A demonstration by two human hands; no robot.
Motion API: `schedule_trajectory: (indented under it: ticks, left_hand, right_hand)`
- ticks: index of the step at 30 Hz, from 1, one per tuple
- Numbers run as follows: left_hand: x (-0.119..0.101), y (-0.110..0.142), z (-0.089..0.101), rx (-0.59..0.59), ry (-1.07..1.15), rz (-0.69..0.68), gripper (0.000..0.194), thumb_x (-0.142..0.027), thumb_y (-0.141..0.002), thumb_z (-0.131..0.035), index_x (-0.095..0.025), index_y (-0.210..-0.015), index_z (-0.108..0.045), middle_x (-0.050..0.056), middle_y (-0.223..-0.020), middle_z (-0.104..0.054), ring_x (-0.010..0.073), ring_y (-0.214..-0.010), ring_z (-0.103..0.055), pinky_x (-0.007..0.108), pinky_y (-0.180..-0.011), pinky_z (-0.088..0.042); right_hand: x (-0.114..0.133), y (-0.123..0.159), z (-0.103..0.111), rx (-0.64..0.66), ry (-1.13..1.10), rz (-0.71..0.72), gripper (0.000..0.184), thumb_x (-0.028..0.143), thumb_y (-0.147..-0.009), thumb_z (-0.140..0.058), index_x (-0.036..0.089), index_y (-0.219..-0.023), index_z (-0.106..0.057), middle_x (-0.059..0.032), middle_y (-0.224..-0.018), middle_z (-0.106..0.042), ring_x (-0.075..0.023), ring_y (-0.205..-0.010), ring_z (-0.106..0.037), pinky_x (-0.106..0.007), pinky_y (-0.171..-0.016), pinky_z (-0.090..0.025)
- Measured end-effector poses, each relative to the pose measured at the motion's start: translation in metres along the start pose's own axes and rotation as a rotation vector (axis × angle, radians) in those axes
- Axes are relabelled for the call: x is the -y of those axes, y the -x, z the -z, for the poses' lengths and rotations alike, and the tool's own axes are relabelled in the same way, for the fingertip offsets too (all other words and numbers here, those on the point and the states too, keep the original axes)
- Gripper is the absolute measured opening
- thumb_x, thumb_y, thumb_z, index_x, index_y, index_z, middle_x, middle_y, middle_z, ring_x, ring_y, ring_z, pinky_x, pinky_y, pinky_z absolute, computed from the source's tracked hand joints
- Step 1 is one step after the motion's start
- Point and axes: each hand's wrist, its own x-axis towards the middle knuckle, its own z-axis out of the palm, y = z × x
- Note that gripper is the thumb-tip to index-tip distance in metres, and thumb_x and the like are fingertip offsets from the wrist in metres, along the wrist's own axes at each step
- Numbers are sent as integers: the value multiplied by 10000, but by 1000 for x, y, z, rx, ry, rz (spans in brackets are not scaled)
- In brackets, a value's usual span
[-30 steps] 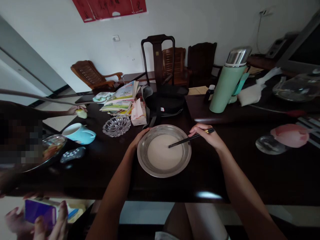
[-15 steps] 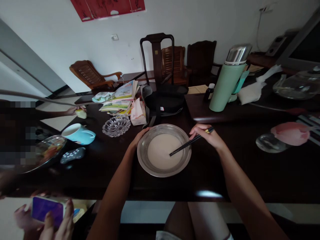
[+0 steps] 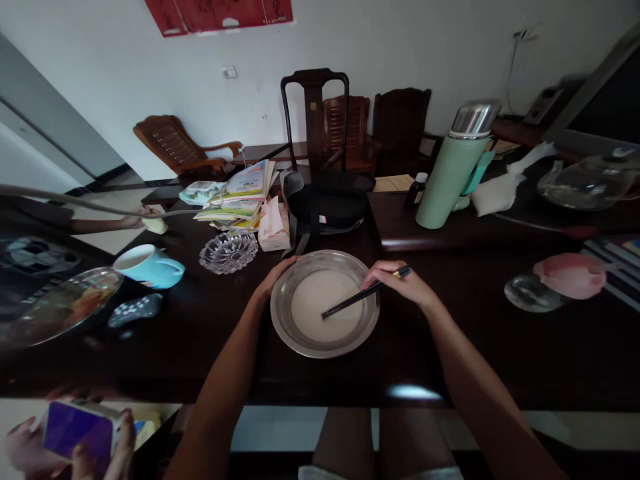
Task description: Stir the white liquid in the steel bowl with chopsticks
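A round metal bowl [image 3: 281, 331] rests on the dark table in front of me, with a smooth off-white batter [image 3: 320, 297] inside. My left hand [image 3: 281, 272] grips the bowl's left rim, its fingers partly hidden along the far side. In my right hand [image 3: 397, 280], over the bowl's right rim, is a pair of black chopsticks [image 3: 353, 302] with gold bands near the top. They slant down to the left, and their tips are in the batter.
Left of the bowl are a cut-glass dish [image 3: 229, 253], a light blue mug [image 3: 150, 265] and another bowl [image 3: 113, 277] of food. A tissue pack [image 3: 274, 227] and black bag [image 3: 330, 203] lie behind. A green thermos [image 3: 453, 173] stands back right. Another person's hands hold a phone [image 3: 80, 433] lower left.
My right hand has moved left, and the chopstick tips have swept left and slightly down through the batter. The left hand keeps its hold on the bowl. The view has shifted slightly.
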Motion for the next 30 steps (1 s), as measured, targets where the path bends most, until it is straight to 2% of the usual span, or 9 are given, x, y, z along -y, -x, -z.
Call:
schedule_trajectory:
  ticks: [2,5,7,9,12,16,20,26,30]
  left_hand:
    - [0,1,0,-4,-19,2,731,-600,-748,-538,-349,-1399,-320,-167,-1299,-452,204,-1363,-111,348,-1106,-250]
    - [0,0,-1,-34,-35,13,725,-607,-755,-518,-296,-1390,-356,-141,-1296,-469,246,-1362,-106,401,-1120,-209]
    - [0,-1,-2,-33,-35,22,685,-600,-782,-484,-271,-1375,-386,-123,-1300,-475,258,-1361,-104,421,-1121,-193]
    - [-1,-1,-3,-18,-32,25,669,-586,-794,-475,-256,-1371,-393,-116,-1307,-470,259,-1362,-94,429,-1122,-178]
    - [-2,1,-3,6,-25,29,637,-580,-791,-477,-283,-1351,-415,-141,-1302,-464,240,-1365,-75,391,-1127,-164]
    - [-3,2,-3,58,3,29,531,-579,-807,-437,-366,-1293,-457,-189,-1269,-475,196,-1368,-43,327,-1117,-178]
    - [-3,3,-5,42,10,27,610,-585,-809,-450,-294,-1344,-415,-138,-1290,-484,237,-1368,-51,398,-1117,-176]
    - [-3,2,-5,-20,22,18,658,-617,-793,-488,-309,-1367,-389,-129,-1280,-503,241,-1365,-82,401,-1104,-201]
    - [-2,0,-5,-32,30,29,676,-591,-808,-484,-236,-1375,-394,-80,-1285,-510,268,-1359,-114,428,-1089,-230]
  right_hand:
    - [0,-1,0,-25,89,19,305,402,-883,-496,185,-807,-697,-46,-844,-712,-191,-819,-656,-290,-742,-473]
    - [-2,2,10,-209,129,27,277,372,-891,-495,195,-803,-690,-38,-810,-716,-184,-799,-655,-292,-755,-461]
    - [-3,5,13,-250,72,3,271,362,-906,-474,197,-819,-671,-24,-718,-715,-171,-713,-658,-292,-726,-463]
    - [-2,5,9,-170,9,-6,284,363,-916,-453,193,-829,-664,-23,-693,-712,-166,-674,-655,-292,-698,-471]
    - [0,-1,-6,4,45,52,298,370,-905,-467,191,-826,-690,-47,-807,-710,-179,-782,-643,-300,-730,-475]
    - [0,-5,-7,-90,202,89,292,392,-882,-501,209,-793,-711,-47,-824,-701,-192,-817,-614,-319,-758,-459]
    - [-3,3,9,-245,49,-19,295,414,-896,-472,205,-849,-675,-34,-712,-708,-203,-736,-662,-339,-745,-481]
    - [2,-1,-6,28,123,34,354,424,-895,-460,184,-819,-709,-58,-790,-685,-190,-764,-634,-304,-712,-473]
    - [-1,-2,-3,-95,200,36,296,385,-890,-486,203,-838,-713,-54,-828,-685,-194,-803,-623,-312,-747,-458]
